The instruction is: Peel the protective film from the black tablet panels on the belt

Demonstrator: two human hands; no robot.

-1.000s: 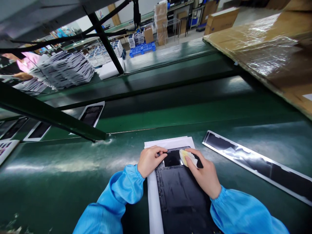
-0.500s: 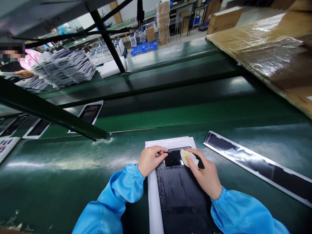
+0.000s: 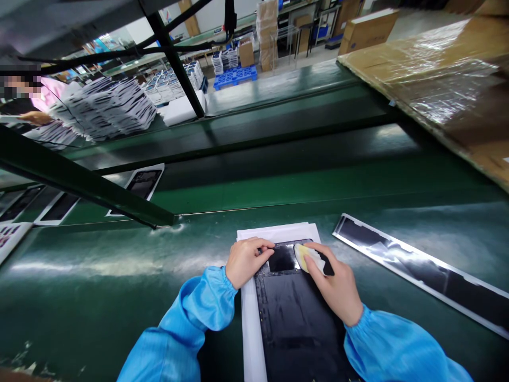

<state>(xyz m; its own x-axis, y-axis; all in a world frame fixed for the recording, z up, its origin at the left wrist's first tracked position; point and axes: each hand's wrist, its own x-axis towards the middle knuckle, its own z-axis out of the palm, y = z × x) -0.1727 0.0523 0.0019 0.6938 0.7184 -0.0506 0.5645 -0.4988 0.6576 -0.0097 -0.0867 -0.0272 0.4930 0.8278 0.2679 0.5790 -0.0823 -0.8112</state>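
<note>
At the lower centre of the frame lies a black panel (image 3: 296,323) on a white sheet (image 3: 248,323), both flat on the green bench top (image 3: 99,286). Near the panel's far end sits a darker rectangular recess (image 3: 282,259). The right hand (image 3: 336,286) presses a small yellow-and-white pad (image 3: 305,257) against the panel just right of that recess, its fingers closed over the pad. The left hand (image 3: 244,261) rests on the panel's upper left corner, fingers curled, with the fingertips touching the edge beside the recess; whether it pinches anything cannot be told. Both wrists wear blue sleeves (image 3: 199,313).

To the right, well apart from the hands, a long dark strip with a pale border (image 3: 421,273) lies slanted on the bench. Along the left middle, more white-framed panels (image 3: 143,183) lie on a belt behind a dark green bar (image 3: 79,185). In the upper left, stacks of sheets (image 3: 111,109) pile up, with another person's pink sleeve (image 3: 47,95) beside them. A wrapped cardboard slab (image 3: 437,74) fills the upper right.
</note>
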